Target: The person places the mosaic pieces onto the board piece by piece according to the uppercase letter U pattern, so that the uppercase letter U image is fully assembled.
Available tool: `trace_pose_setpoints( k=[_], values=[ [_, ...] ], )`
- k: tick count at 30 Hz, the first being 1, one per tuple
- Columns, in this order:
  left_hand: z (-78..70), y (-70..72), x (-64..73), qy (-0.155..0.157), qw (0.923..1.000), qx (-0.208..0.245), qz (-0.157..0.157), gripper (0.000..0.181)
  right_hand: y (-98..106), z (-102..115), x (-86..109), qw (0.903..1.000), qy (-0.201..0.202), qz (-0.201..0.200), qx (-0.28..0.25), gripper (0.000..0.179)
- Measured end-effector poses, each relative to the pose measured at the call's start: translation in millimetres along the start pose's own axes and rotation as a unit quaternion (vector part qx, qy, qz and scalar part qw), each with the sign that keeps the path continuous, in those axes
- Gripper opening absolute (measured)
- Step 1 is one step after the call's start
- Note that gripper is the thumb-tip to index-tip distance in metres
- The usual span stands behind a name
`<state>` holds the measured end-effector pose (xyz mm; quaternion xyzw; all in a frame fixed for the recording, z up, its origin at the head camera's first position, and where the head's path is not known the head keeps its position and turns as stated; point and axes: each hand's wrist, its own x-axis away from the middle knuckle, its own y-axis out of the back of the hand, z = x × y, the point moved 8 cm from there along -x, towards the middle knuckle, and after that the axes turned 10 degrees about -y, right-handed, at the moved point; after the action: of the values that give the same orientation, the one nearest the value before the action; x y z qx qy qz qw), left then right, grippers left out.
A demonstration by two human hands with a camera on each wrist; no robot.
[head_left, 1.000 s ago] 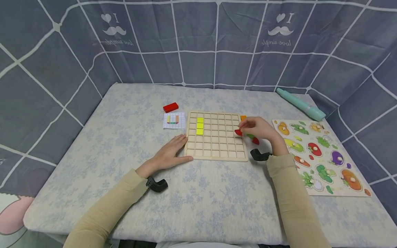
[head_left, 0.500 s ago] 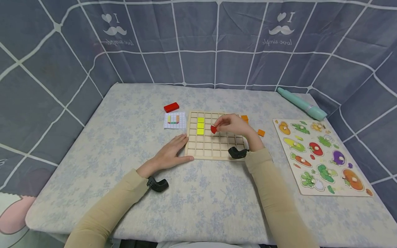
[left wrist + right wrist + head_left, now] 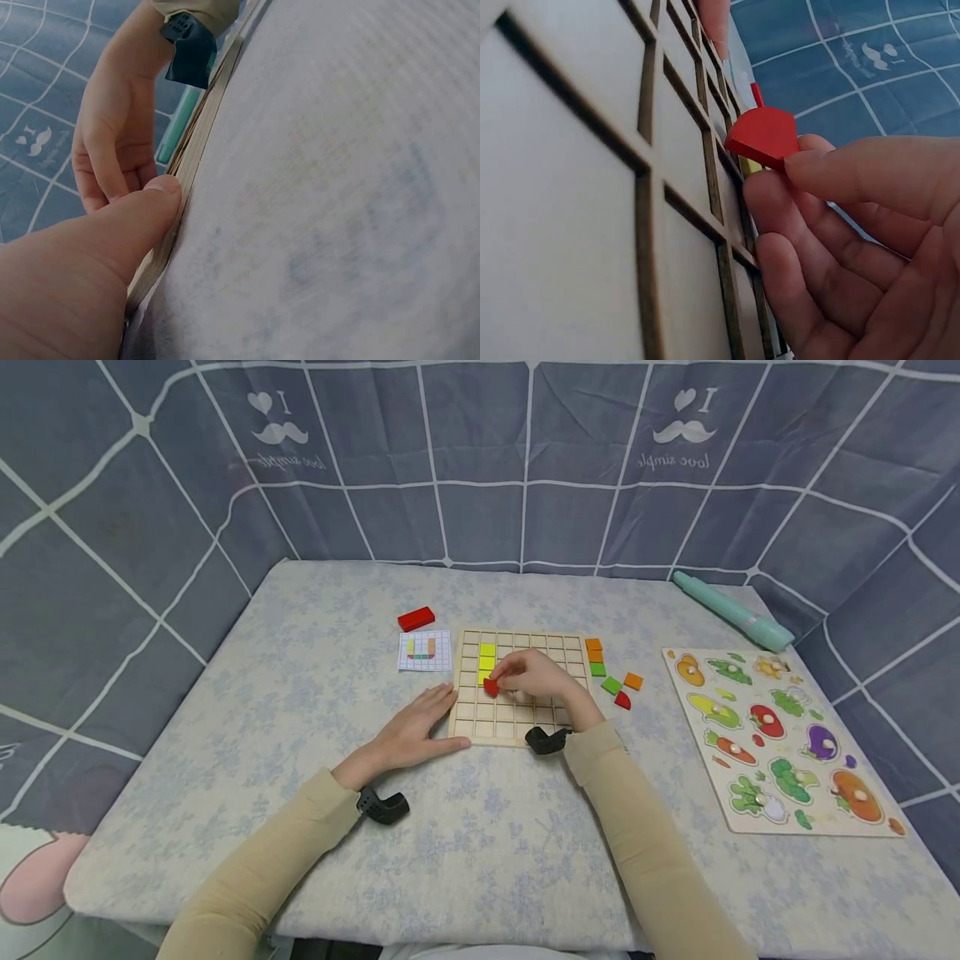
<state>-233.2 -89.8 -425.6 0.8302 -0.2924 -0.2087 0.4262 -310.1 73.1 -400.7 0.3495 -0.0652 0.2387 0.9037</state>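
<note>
Red piece (image 3: pixel 491 687) over the grid board (image 3: pixel 472 728)
The right hand (image 3: pixel 534 675) pinches it beside the yellow squares (image 3: pixel 487 664); the left hand (image 3: pixel 411 728), fingers extended, touches the board. Only the right wrist view shows the piece's rounded edge clearly.
</note>
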Motion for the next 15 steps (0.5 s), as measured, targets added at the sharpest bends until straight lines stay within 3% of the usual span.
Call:
trace_pose_setpoints(
  k=[5,15],
  values=[
    [-1.0,1.2,-0.4,-0.003,1.0000,0.005,-0.003,0.087,-3.9,0.0,1.8,0.9998,-0.016,0.003,-0.006,0.018],
    [-0.9,0.8,-0.4,-0.005,1.0000,-0.001,-0.003,0.087,-7.2,1.7,0.6,0.9993,0.004,0.000,0.036,0.021]
  ],
)
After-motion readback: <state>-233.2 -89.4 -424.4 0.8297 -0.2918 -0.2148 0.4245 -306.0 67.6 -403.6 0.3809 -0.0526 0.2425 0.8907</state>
